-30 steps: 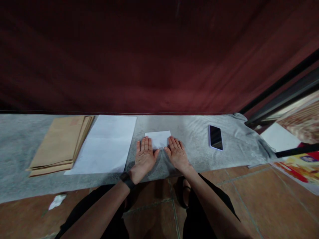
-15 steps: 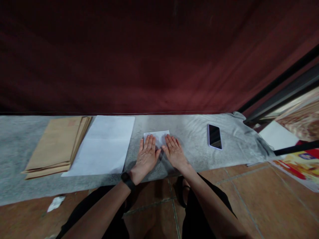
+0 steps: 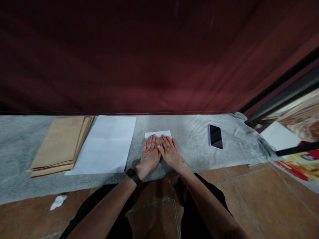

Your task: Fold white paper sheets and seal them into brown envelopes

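A small folded white sheet of paper (image 3: 158, 133) lies on the grey cloth, and both hands rest on it. My left hand (image 3: 150, 153) is flat, palm down, with its fingers stretched forward over the left half. Beside it, my right hand (image 3: 170, 152) presses flat on the right half, its thumb touching or overlapping the left hand. Only the far strip of the paper shows; the near part is hidden under the palms. On the left wrist is a black watch (image 3: 134, 177).
Larger white sheets (image 3: 104, 146) lie to the left, beside a stack of brown envelopes (image 3: 58, 142). A phone (image 3: 215, 136) in a purple case is to the right. The grey cloth (image 3: 189, 132) meets a dark red hanging cloth (image 3: 149, 66). A crumpled white scrap (image 3: 58, 201) lies on the tiled floor.
My hands have moved closer together and slid slightly toward me over the folded paper. More of its far edge now shows. The view has shifted a little.
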A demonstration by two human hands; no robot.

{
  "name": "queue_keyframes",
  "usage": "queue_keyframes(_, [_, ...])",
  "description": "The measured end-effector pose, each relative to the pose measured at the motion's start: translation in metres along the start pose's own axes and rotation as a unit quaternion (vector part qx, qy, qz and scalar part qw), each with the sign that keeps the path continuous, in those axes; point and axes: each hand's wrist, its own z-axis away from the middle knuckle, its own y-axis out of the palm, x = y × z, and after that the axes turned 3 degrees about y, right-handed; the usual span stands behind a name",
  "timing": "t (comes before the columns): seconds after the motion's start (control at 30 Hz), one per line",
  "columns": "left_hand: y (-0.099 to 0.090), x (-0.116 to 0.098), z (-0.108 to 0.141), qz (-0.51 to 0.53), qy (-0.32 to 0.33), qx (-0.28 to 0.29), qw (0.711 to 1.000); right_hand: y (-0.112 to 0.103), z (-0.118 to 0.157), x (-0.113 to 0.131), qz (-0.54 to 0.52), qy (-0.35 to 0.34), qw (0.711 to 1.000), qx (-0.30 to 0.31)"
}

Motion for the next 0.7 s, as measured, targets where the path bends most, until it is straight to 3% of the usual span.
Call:
queue_keyframes(0.33, [0.001,0.012,0.0,-0.034,-0.049,-0.011,0.998,0.003,0.003,-0.007,0.024,0.032,0.998,-0.041])
queue_keyframes(0.7, [-0.003,0.02,0.001,-0.046,-0.09,-0.018,0.995,0.0,0.008,-0.024,0.036,0.048,0.998,-0.035])
